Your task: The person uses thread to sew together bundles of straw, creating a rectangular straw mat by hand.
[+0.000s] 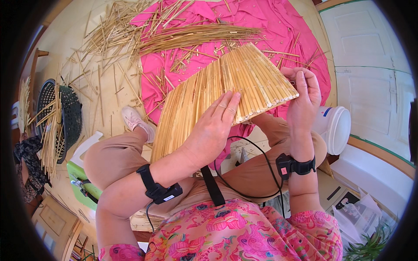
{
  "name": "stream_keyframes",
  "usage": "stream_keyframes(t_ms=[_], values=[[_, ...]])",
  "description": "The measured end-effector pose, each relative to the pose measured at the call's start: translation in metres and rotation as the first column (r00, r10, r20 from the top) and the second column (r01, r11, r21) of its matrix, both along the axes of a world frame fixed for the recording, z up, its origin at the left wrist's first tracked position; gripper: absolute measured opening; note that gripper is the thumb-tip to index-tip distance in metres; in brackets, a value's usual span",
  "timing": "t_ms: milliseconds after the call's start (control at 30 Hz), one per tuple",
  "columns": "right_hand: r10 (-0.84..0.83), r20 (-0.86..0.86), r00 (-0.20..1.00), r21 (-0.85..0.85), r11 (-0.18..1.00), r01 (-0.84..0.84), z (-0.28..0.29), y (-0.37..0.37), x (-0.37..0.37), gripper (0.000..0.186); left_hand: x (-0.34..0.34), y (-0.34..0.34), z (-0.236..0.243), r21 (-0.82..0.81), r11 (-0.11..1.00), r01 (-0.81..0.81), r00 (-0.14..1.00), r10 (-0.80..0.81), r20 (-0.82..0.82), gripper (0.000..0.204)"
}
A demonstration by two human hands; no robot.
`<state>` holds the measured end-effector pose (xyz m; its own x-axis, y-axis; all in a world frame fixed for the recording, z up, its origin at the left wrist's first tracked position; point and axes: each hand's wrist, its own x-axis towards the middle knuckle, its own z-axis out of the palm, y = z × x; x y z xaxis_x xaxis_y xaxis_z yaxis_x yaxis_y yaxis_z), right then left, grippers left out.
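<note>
A mat of straw-coloured reed stalks (222, 82), laid side by side, slants across my lap and fans out toward its right end. Flat on top of it lies my left hand (213, 124), fingers stretched out and pressing on the stalks near the front edge. My right hand (306, 93) is raised at the mat's right edge, thumb and fingers pinched together. A thin dark strand seems to show by those fingertips, but what they hold is too small to make out. The underside of the mat is hidden.
Loose stalks and a long bundle (200, 37) lie on a pink cloth (287, 26) ahead. A dark plastic basket (69, 115) with stalks stands at left. At right is a white bucket (337, 129). A black cable (261, 150) loops across my lap.
</note>
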<state>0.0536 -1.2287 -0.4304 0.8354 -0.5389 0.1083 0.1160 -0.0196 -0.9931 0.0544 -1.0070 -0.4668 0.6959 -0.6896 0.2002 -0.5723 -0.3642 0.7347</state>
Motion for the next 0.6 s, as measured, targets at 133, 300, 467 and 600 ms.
stream_keyframes(t_ms=[133,300,467,600], values=[[-0.002,-0.018,1.000,0.003,1.000,0.002,-0.002,-0.001,0.001,0.014,0.000,0.000,-0.005,-0.018,1.000,-0.014,1.000,0.014,-0.009,0.072],[0.000,-0.090,0.996,-0.035,0.999,-0.003,-0.008,0.004,0.003,0.014,0.011,-0.002,-0.014,-0.054,0.999,-0.010,0.998,0.006,-0.070,0.073],[0.002,-0.098,0.995,-0.025,1.000,-0.004,-0.009,0.003,0.005,0.014,0.010,-0.002,-0.016,-0.064,0.998,-0.022,0.994,0.016,-0.104,0.071],[-0.009,-0.037,0.999,-0.011,1.000,0.009,-0.003,0.006,0.007,0.013,0.018,0.002,-0.002,-0.086,0.996,-0.039,0.987,0.025,-0.160,0.069]])
